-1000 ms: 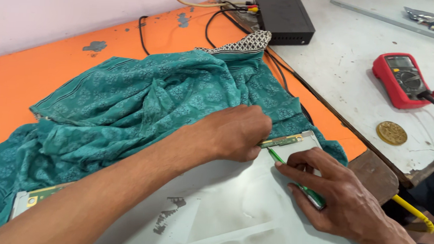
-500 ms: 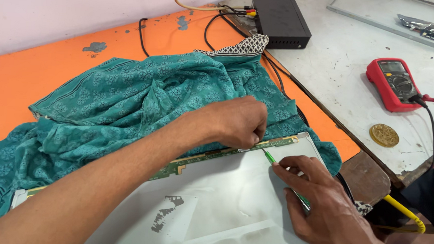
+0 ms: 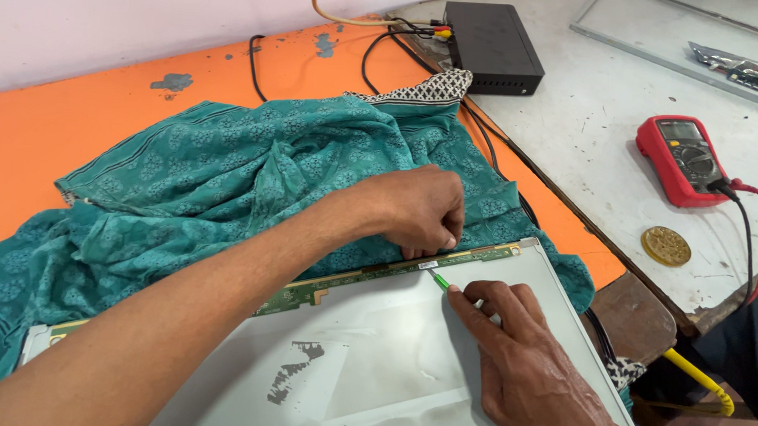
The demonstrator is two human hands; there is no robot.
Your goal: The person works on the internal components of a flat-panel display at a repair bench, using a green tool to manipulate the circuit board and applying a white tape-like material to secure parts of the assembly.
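- The grey display panel (image 3: pixel 407 359) lies flat on the orange table (image 3: pixel 41 139), its circuit strip (image 3: pixel 376 274) along the top edge.
- Your right hand (image 3: pixel 526 364) pinches a green-tipped tool (image 3: pixel 438 280) against that strip.
- Your left hand (image 3: pixel 417 208), fingers curled, presses teal cloth (image 3: pixel 227 181) at the strip's edge.
- A red multimeter (image 3: pixel 681 158) sits well apart.

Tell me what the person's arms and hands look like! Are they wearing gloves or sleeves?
No gloves and no sleeves show. The left hand and the right hand are both bare, and the left forearm is bare as far as the picture shows. I see no rings, watch or bracelets. The right hand's veins and knuckles stand out, and the fingers have short nails.
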